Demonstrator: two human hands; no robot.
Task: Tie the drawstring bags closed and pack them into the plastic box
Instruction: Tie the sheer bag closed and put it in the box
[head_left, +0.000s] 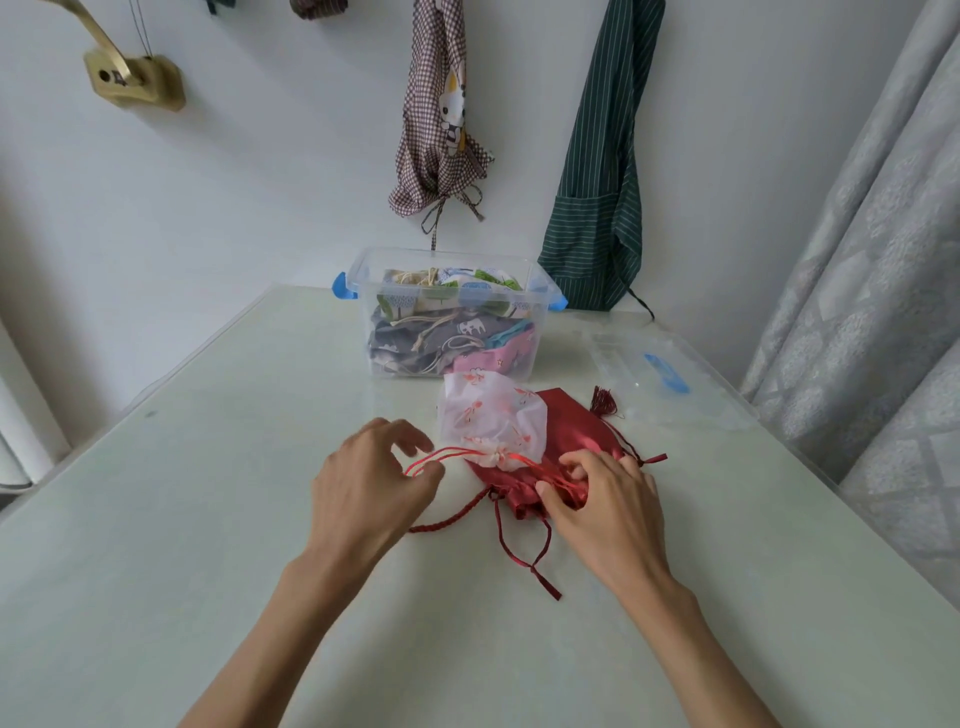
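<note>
A sheer white drawstring bag (491, 415) with a pink print lies on top of a dark red satin bag (576, 441) in the middle of the table. The white bag's mouth is gathered, and its thin red cords run out to both sides. My left hand (374, 478) pinches the left loop of red cord (431, 460). My right hand (602, 499) pinches the right cord ends over the red bag's neck. Behind them stands the clear plastic box (535, 343) with blue latches, holding several tied fabric bags.
The box's clear lid (649, 384) with a blue latch lies flat at the right of the white table (208, 467). A red tassel (602, 402) lies by the red bag. Two aprons hang on the wall behind; a grey curtain is at the right.
</note>
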